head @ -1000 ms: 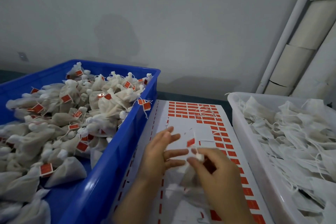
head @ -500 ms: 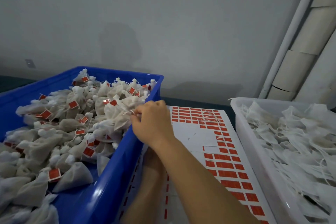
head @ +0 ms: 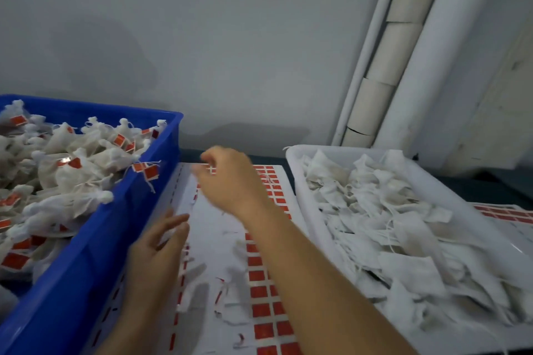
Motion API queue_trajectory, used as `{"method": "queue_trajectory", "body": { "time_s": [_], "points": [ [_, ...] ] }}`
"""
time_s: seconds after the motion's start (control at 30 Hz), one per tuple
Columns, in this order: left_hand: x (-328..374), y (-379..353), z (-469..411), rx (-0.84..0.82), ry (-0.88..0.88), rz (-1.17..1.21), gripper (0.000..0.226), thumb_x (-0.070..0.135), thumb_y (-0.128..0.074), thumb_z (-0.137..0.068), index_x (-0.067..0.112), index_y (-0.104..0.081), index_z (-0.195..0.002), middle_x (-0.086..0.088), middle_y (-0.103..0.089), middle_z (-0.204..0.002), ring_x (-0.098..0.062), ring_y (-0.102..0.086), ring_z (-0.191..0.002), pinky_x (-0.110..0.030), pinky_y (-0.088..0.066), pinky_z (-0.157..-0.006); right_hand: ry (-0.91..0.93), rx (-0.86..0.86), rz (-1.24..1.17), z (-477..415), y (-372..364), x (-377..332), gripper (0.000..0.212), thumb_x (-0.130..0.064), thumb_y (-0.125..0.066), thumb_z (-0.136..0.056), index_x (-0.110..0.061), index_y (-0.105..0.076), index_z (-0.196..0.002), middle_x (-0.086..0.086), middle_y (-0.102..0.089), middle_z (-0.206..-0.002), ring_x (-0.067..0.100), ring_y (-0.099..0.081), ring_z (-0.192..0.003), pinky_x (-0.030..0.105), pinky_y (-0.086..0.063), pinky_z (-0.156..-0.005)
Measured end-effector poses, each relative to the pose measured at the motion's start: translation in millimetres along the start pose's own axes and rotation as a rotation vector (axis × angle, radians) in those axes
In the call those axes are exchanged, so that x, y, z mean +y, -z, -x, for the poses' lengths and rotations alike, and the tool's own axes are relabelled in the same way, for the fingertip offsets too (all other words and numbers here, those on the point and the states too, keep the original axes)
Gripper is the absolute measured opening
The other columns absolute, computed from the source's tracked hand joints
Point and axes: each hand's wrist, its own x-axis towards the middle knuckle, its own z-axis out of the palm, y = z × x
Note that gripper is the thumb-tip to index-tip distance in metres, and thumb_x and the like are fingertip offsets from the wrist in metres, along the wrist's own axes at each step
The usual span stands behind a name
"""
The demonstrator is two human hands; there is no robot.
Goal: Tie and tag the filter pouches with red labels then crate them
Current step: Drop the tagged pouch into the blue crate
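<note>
left hand [head: 157, 251] flat, fingers straight, low over the red label sheet [head: 213, 239] beside the blue crate [head: 86, 282] | right hand [head: 230, 181] above the sheet's far end, fingers curled, blurred, grip unclear | tagged pouches [head: 72, 170] heaped in the crate | untagged pouches [head: 375, 210] fill the white tray [head: 298, 164], right

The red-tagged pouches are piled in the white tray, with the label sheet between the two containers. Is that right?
No: the head view shows the red-tagged pouches piled in the blue crate, not the white tray. The label sheet does lie between the two containers.
</note>
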Motion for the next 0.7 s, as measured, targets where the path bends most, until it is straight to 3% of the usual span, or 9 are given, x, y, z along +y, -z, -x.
{"method": "queue_trajectory", "body": {
  "time_s": [0.07,0.13,0.2,0.3,0.47,0.57,0.7],
  "points": [
    [7,0,2,0.005,-0.150,-0.081,0.021,0.018,-0.057,-0.090,0.033,-0.061,-0.104,0.011,-0.041,-0.142,-0.019,-0.060,-0.105,-0.028,-0.050,-0.075,-0.158,0.040,0.058,-1,36,25,0.030,-0.032,-0.051,-0.093,-0.013,-0.058,-0.116,0.006,-0.063,-0.115,0.023,-0.059,-0.103,0.035,-0.048,-0.086],
    [11,-1,7,0.027,-0.260,-0.078,0.022,0.013,-0.055,-0.090,0.027,-0.058,-0.106,0.013,-0.045,-0.135,-0.014,-0.066,-0.089,-0.022,-0.055,-0.059,-0.292,0.041,0.170,5,71,52,0.018,-0.027,-0.054,-0.091,-0.014,-0.062,-0.100,0.006,-0.066,-0.101,0.022,-0.062,-0.092,0.031,-0.050,-0.077],
    [13,-2,11,0.030,-0.356,-0.060,0.023,0.011,-0.053,-0.090,0.026,-0.058,-0.106,0.017,-0.052,-0.124,-0.011,-0.068,-0.079,-0.018,-0.056,-0.053,-0.396,-0.075,0.331,14,102,76,0.013,-0.020,-0.058,-0.087,-0.011,-0.062,-0.078,0.005,-0.064,-0.082,0.021,-0.061,-0.079,0.024,-0.045,-0.061],
    [14,-1,14,-0.016,-0.392,-0.044,0.023,0.010,-0.051,-0.091,0.029,-0.062,-0.098,0.018,-0.067,-0.096,-0.006,-0.067,-0.077,-0.013,-0.053,-0.053,-0.535,-0.338,0.417,32,135,104,0.015,-0.018,-0.068,-0.080,-0.010,-0.068,-0.091,0.007,-0.069,-0.087,0.021,-0.065,-0.081,0.028,-0.052,-0.066],
    [9,-4,15,-0.075,-0.369,-0.057,0.028,0.006,-0.049,-0.091,0.030,-0.063,-0.087,0.010,-0.069,-0.086,-0.012,-0.067,-0.070,-0.018,-0.054,-0.050,-0.547,-0.457,0.425,51,137,128,0.020,-0.031,-0.074,-0.075,-0.022,-0.071,-0.093,-0.004,-0.069,-0.080,0.006,-0.061,-0.068,0.020,-0.046,-0.057],
    [8,-3,15,-0.070,-0.360,-0.064,0.029,0.004,-0.049,-0.091,0.030,-0.062,-0.087,0.009,-0.068,-0.083,-0.013,-0.066,-0.068,-0.018,-0.054,-0.050,-0.571,-0.554,0.416,54,128,131,0.022,-0.043,-0.076,-0.069,-0.028,-0.073,-0.086,-0.009,-0.069,-0.082,0.009,-0.062,-0.074,0.023,-0.046,-0.061],
    [7,-3,14,-0.073,-0.355,-0.059,0.030,0.003,-0.049,-0.091,0.030,-0.062,-0.086,0.006,-0.067,-0.081,-0.013,-0.065,-0.065,-0.016,-0.053,-0.049,-0.506,-0.495,0.405,55,128,129,0.012,-0.027,-0.075,-0.074,-0.027,-0.072,-0.085,-0.005,-0.070,-0.086,0.010,-0.063,-0.079,0.024,-0.051,-0.072]
  ]
}}
